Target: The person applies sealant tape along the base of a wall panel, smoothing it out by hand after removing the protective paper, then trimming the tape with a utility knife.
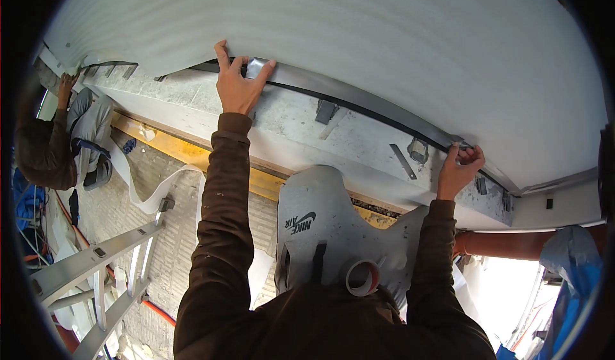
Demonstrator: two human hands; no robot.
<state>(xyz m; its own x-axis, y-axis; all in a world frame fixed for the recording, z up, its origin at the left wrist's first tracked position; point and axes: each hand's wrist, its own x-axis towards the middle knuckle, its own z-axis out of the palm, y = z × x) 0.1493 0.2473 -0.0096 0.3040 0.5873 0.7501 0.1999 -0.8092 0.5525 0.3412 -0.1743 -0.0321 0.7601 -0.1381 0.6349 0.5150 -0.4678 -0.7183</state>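
A long grey strip (359,91) with a dark lower edge runs along the bottom of a large white panel (384,33). My left hand (238,85) has its fingers spread against the strip and panel, beside a shiny silver patch. Farther right, my right hand (460,167) pinches the strip with thumb and fingertips at its lower edge; part of the grip is hidden behind the fingers. A roll of tape (363,277) lies at my waist, over my grey trousers (320,212).
A concrete ledge (288,113) with metal brackets (326,110) lies below the panel. Another person (57,135) crouches at far left. An aluminium ladder (96,257) stands lower left, near a yellow beam (262,185). A red pipe (506,243) and blue sheeting (567,283) are at right.
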